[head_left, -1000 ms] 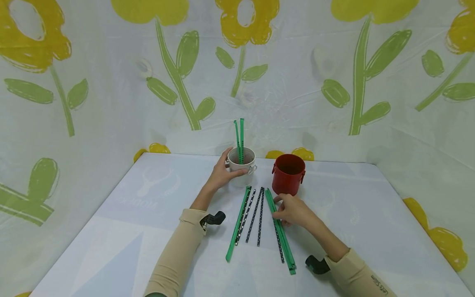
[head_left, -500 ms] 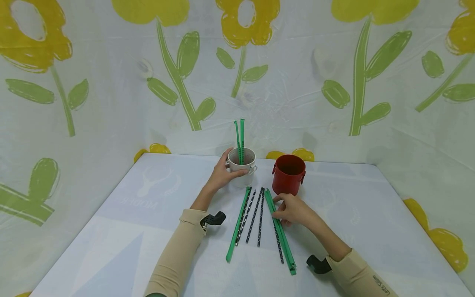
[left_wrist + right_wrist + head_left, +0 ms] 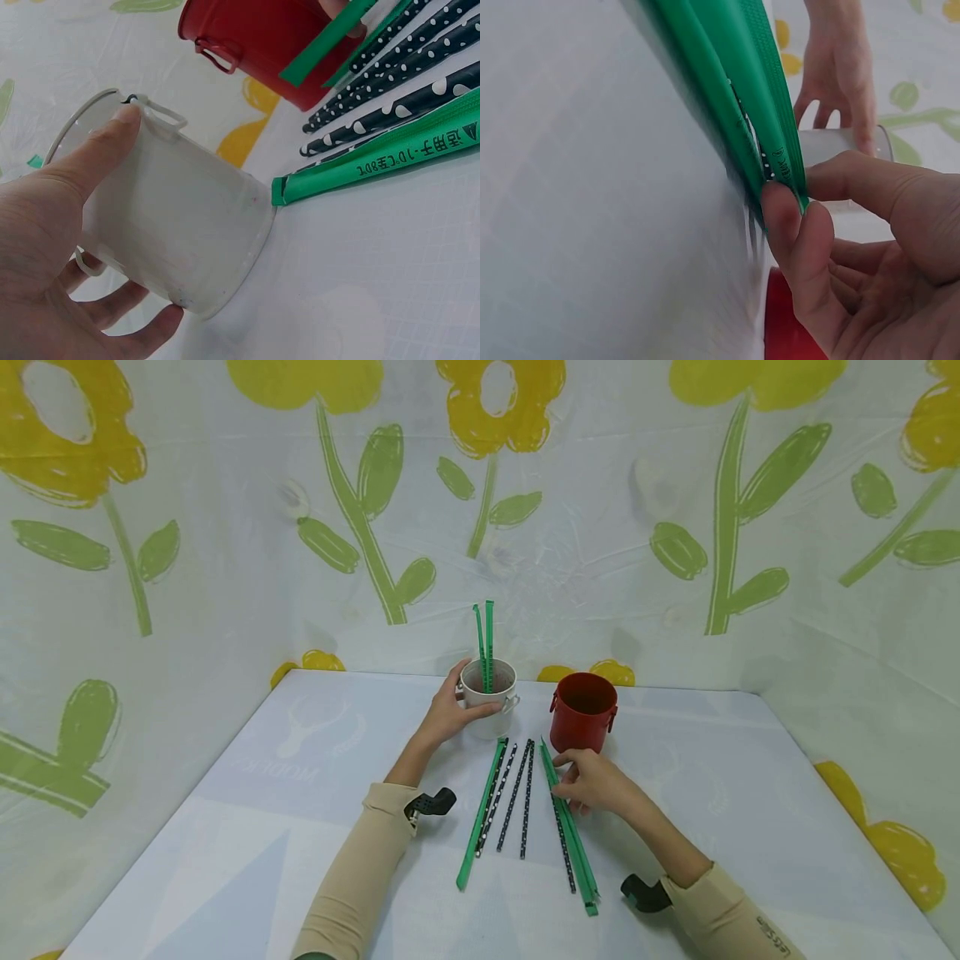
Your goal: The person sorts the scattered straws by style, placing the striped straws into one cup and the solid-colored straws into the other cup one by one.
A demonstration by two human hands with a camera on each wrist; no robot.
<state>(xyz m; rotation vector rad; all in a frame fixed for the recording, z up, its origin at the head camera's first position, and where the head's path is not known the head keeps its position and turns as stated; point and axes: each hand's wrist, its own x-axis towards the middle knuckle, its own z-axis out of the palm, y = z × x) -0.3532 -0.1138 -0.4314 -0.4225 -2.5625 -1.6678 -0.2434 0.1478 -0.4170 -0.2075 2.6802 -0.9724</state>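
Note:
My left hand (image 3: 444,714) holds a small white metal pail (image 3: 176,217), thumb near its rim and fingers round the side. Two green-wrapped straws (image 3: 490,631) stand upright in that pail. To the right, my right hand (image 3: 598,785) pinches a green-wrapped straw (image 3: 761,82) between thumb and fingertips. A second green wrapper (image 3: 697,75) lies close alongside it, with a dark dotted straw (image 3: 564,847) beside them. In the left wrist view the upper end of the pinched straw (image 3: 322,49) overlaps the red pail (image 3: 582,727).
Several black straws with white dots (image 3: 527,802) lie on the white tabletop (image 3: 300,852) between the hands. Another green-wrapped straw (image 3: 477,827) lies at their left. A flower-printed curtain (image 3: 570,527) rises behind the table's far edge.
The far end of the pinched green straw has shifted slightly to the right and up, with the right hand barely moving. The left hand and the white pail stay put.

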